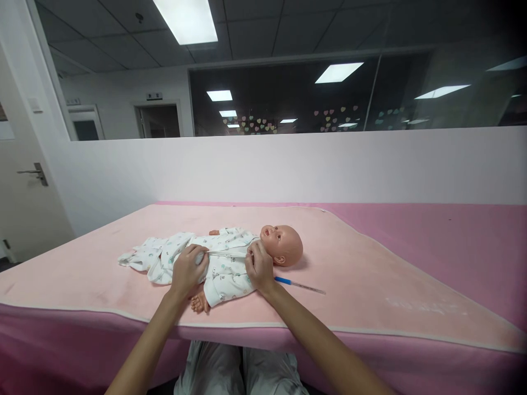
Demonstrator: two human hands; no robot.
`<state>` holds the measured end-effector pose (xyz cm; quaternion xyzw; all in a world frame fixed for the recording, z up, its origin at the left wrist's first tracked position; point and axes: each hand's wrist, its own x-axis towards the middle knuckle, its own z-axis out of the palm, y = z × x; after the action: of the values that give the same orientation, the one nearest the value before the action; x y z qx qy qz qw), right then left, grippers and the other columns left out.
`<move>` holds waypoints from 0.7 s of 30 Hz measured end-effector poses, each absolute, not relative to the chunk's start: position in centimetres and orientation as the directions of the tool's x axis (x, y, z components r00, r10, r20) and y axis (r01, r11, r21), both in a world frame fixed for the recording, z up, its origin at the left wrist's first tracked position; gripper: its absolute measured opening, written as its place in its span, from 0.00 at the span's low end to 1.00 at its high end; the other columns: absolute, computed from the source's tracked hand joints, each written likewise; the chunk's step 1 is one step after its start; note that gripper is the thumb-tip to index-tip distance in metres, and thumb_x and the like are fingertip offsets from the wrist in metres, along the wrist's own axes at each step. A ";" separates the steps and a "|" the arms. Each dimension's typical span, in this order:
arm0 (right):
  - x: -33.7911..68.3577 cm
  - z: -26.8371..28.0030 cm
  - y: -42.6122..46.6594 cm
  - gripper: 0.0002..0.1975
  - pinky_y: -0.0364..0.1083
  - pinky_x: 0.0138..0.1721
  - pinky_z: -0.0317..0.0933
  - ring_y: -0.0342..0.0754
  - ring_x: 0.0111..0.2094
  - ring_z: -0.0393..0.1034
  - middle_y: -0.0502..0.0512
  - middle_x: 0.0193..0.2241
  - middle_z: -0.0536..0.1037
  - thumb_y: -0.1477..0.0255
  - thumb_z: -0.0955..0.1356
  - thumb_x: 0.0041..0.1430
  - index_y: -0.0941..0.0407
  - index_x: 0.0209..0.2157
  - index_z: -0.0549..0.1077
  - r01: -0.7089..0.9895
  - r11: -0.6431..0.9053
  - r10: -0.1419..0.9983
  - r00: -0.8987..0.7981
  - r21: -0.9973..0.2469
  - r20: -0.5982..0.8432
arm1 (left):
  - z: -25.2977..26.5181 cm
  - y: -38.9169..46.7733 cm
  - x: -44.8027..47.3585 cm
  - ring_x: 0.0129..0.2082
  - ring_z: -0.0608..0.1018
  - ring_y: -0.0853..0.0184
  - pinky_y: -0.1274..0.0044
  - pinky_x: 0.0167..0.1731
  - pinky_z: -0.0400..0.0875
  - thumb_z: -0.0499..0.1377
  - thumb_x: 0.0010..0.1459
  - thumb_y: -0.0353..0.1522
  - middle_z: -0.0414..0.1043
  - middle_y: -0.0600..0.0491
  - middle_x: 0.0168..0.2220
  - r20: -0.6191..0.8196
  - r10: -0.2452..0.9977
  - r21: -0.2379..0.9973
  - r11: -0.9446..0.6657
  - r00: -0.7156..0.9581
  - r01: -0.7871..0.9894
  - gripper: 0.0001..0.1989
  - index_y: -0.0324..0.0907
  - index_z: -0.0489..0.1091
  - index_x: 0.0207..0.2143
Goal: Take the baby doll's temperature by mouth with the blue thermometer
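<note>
Doll position: I viewed the doll (286,245) lying on its back on the peach mat (354,291), head to the right of my view, the lower end of its clothing to the left.
Doll head: bald, smooth, tan; face upward, mouth parted, one ear toward my side.
Outfit: the white outfit (230,277) bore a small scattered print, with green-grey marks; long sleeves covered both arms, and the lower part lay loose and wrinkled.
Doll hands: the near one (200,303) showed spread fingers beyond its cuff; the far one (214,232) showed only partly.
Left hand: I observed the left hand (188,269) with fingers closed on the outfit's front edge near the waist.
Right hand: the right hand (260,265) pinched the same edge near the collar.
Front edge: straight between both grips.
Stick: a blue-ended stick (300,285) lay beside the right wrist.
</note>
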<state>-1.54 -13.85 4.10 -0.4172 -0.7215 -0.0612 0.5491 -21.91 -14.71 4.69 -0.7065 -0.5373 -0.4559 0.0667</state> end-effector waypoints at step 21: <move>9.1 4.5 -21.6 0.09 0.45 0.33 0.59 0.48 0.33 0.68 0.53 0.31 0.74 0.71 0.59 0.55 0.56 0.33 0.70 0.885 0.074 0.735 0.262 -0.459 0.625 | 4.7 -17.3 -24.7 0.41 0.71 0.65 0.73 0.42 0.63 0.48 0.54 0.32 0.71 0.55 0.36 0.697 0.601 0.684 -0.396 -0.391 0.612 0.10 0.44 0.68 0.32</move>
<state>9.15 -21.58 4.53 -0.6744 -0.6007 -0.0893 0.4200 -24.66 -17.30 4.66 -0.5518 -0.5495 -0.6274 0.0045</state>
